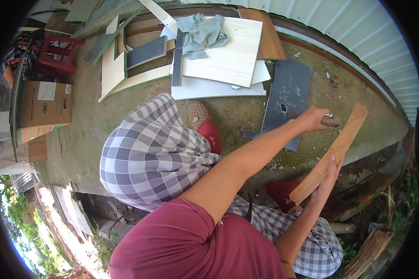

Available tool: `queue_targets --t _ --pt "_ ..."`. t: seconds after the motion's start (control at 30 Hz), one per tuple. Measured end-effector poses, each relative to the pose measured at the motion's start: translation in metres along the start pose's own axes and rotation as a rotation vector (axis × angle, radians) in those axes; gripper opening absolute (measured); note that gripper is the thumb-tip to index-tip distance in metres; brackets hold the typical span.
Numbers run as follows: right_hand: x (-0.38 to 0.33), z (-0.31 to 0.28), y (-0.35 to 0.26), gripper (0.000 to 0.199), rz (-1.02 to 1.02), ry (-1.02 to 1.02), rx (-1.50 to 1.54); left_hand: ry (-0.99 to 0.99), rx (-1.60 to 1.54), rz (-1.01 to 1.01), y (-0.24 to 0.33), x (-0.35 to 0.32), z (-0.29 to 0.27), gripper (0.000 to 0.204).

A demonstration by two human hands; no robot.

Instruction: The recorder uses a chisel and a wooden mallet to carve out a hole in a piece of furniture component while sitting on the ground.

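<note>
My left hand, on the outstretched arm, is closed round a short, thick piece of brown wood, like a handle or stick. Its rounded end sticks out past my fingers; what lies inside my grip is hidden. Close beside it, my right hand grips a long, narrow wooden board by its lower edge, thumb on the face. The board slants up to the right and its far end is rounded. A gap shows between the handle and the board.
A dark grey panel with a broken hole lies on the concrete amid debris. White boards with a grey-green cloth stand stacked ahead. Cut wood frames, a cardboard box and a red stool are at left. Corrugated metal wall borders the right.
</note>
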State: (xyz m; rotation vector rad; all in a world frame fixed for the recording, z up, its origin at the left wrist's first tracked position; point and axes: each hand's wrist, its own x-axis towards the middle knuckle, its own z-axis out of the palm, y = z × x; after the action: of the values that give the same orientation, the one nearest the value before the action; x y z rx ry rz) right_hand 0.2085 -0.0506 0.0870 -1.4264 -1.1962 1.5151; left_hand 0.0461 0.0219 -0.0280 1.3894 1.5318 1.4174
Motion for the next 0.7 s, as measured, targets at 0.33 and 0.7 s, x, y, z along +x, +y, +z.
queue_targets --t 0.33,0.7 --pt "-0.002 0.02 0.007 0.074 -0.043 -0.056 -0.074 -0.161 0.012 -0.026 -0.005 0.003 -0.009 0.059" --pt "-0.004 0.006 -0.066 0.072 -0.389 0.211 -0.138 -0.178 -0.177 -0.233 -0.01 0.003 -0.043 0.039"
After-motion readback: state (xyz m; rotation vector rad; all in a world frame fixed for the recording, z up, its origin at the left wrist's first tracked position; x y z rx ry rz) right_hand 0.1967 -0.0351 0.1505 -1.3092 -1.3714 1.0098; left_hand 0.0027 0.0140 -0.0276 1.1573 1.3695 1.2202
